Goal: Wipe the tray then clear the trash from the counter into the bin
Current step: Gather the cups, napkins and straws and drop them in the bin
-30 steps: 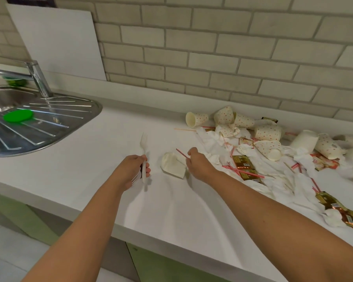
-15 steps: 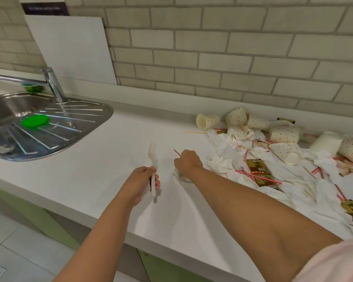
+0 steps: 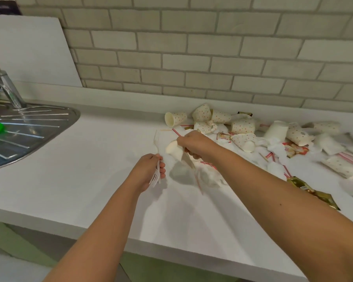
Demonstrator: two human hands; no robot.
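On the tabletop [image 3: 90, 180], left hand [image 3: 149, 171] grips forks [image 3: 157, 143]; right hand [image 3: 194, 144] clutches a crumpled cup [image 3: 174, 150]. At two o'clock paper cups [image 3: 243, 126] and wrappers [image 3: 312, 192] crowd close; sink [image 3: 29, 131] at nine.

Sink [image 3: 29, 137] left on counter [image 3: 94, 180], trash pile [image 3: 253, 139] right, by wall [image 3: 192, 47]

Left hand [image 3: 149, 172] and right hand [image 3: 194, 143] — bare, like the forearms [image 3: 102, 231].
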